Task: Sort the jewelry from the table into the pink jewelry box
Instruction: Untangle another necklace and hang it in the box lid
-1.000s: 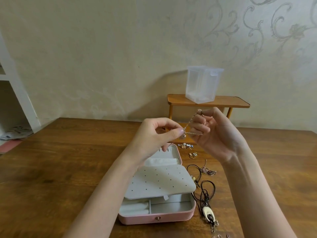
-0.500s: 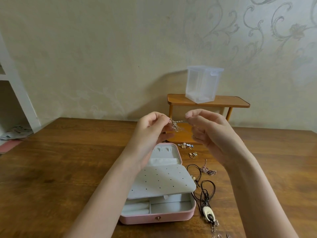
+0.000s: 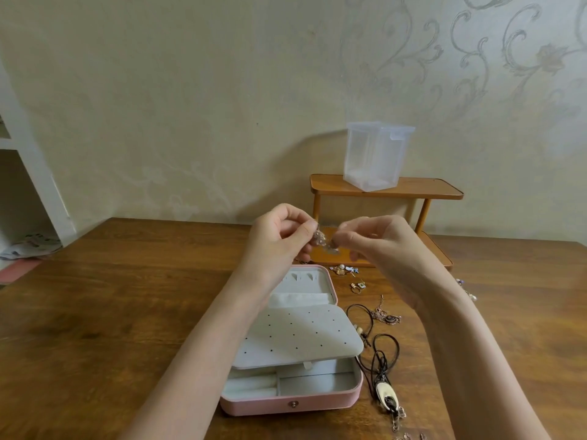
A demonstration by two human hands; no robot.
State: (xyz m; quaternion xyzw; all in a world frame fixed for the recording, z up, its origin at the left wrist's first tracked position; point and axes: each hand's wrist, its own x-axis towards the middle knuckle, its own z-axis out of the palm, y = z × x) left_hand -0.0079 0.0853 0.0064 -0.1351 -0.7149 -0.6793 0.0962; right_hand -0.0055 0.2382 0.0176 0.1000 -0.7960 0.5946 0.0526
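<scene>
We see a cream wall (image 3: 190,106) with faint scrollwork at upper right, a white shelf unit (image 3: 22,173) at far left, and a brown wooden surface (image 3: 111,296) below.

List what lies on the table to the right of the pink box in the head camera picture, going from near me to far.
Black cord necklace with oval pendant → rose chain pendant → small ring → cluster of small pearl pieces → lower tier of the wooden stand.

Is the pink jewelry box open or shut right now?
Open. The pink jewelry box has its lid tipped back, the dotted earring panel lifted, and front compartments showing.
</scene>
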